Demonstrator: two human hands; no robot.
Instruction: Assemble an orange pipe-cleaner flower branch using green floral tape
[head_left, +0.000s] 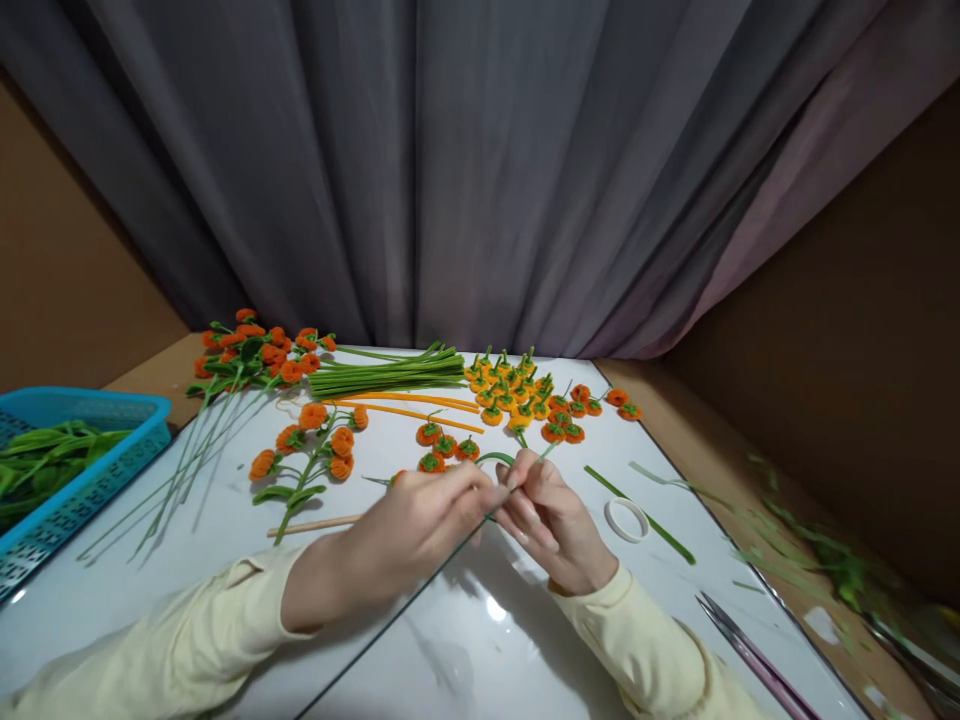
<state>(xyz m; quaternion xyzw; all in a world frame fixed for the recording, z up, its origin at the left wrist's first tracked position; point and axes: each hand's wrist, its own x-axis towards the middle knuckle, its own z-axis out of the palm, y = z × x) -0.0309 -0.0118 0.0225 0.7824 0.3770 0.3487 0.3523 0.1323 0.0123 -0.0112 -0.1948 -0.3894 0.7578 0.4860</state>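
Over the middle of the white table, my left hand is closed in a pinch on a thin dark green stem. The stem slants down toward the lower edge of the view. Against it, my right hand is also closed, its thumb and fingers pinching the stem's upper end. A green strip curves up between the two hands; fingers hide where it meets the stem. Just beyond the hands lie several loose orange flower heads with green backs. Left of them rests a finished-looking orange flower spray with green leaves.
Green pipe cleaners, yellow flower heads and long-stemmed orange flowers lie at the back. A blue basket holds green pieces at left. On the right are a white ring, tweezers and green scraps.
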